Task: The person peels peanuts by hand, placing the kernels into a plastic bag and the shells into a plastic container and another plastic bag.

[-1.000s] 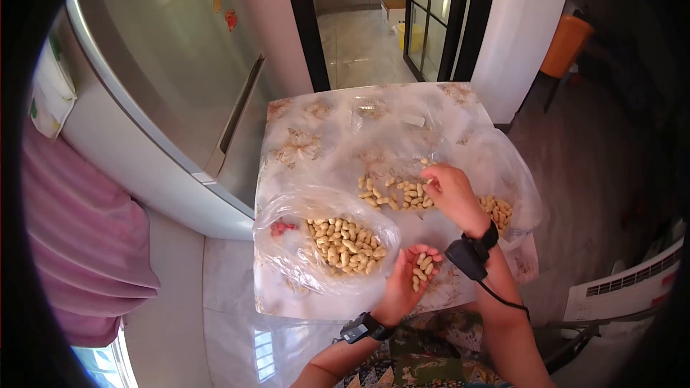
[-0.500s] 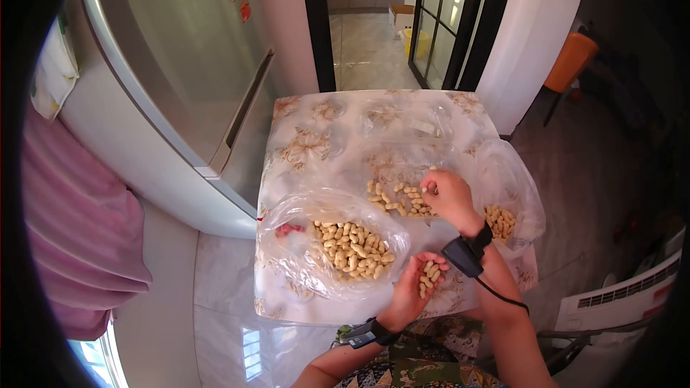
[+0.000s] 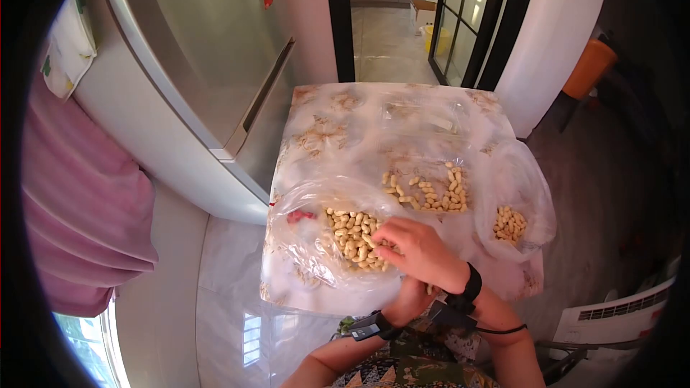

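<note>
My right hand (image 3: pixel 420 248) reaches over a clear plastic bag (image 3: pixel 302 262) on the left, its bent fingertips closed at a peanut (image 3: pixel 369 240) on the pile. Many unshelled peanuts (image 3: pixel 348 226) fill this open bag. Below, partly hidden by the right wrist, my left hand (image 3: pixel 406 302) is curled around some peanuts (image 3: pixel 430 289); only a bit of them shows. Beyond the hands, a clear plastic tray (image 3: pixel 413 165) holds loose peanuts (image 3: pixel 456 190), mostly along its near and right parts. On the right, another plastic bag (image 3: pixel 507 165) contains a smaller heap of peanuts (image 3: pixel 509 225).
Everything stands on a small table with a flowered cover (image 3: pixel 316 129). Another clear container (image 3: pixel 424 116) lies at its far side. A fridge (image 3: pixel 208 50) is close on the left, and a glazed door (image 3: pixel 460 18) stands beyond. Black devices with straps (image 3: pixel 368 327) sit on both wrists.
My right hand has moved from the tray back to the left bag's peanuts. More peanuts lie at the tray's right side. My left hand is now mostly covered by the right wrist.
</note>
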`<act>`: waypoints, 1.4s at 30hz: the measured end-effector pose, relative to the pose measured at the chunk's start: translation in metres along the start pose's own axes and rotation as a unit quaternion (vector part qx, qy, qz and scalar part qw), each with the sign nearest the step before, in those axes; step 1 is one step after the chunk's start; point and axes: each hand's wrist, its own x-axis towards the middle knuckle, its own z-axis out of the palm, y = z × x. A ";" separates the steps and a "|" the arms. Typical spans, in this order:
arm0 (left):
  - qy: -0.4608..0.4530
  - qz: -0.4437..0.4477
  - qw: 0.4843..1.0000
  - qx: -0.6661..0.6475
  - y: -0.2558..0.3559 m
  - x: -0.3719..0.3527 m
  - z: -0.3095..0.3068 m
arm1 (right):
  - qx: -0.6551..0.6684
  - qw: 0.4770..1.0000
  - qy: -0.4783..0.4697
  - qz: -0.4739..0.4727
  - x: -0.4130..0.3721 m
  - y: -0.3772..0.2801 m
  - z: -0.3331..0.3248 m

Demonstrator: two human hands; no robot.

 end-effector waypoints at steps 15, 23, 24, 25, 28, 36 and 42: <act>-0.082 0.068 0.993 0.043 -0.019 0.037 -0.021 | -0.172 0.979 -0.106 -0.038 0.003 0.003 0.045; -0.053 0.081 0.993 -0.061 -0.033 0.036 -0.018 | -0.204 0.955 -0.161 -0.140 0.012 -0.005 0.070; -0.077 0.066 0.990 -0.097 -0.040 0.042 -0.027 | -0.190 0.959 -0.153 -0.145 0.013 0.000 0.072; -0.077 0.066 0.990 -0.098 -0.040 0.042 -0.030 | -0.176 0.962 -0.144 -0.150 0.015 0.004 0.072; -0.114 0.134 0.984 0.028 -0.005 0.013 0.000 | -0.147 0.974 -0.137 -0.103 0.028 0.006 0.045; -0.058 0.179 0.954 0.234 0.018 -0.022 0.012 | -0.046 0.987 -0.144 0.053 0.041 0.023 0.021; -0.013 0.202 0.891 0.406 0.020 -0.030 0.012 | -0.089 0.987 -0.120 -0.061 0.032 0.015 0.027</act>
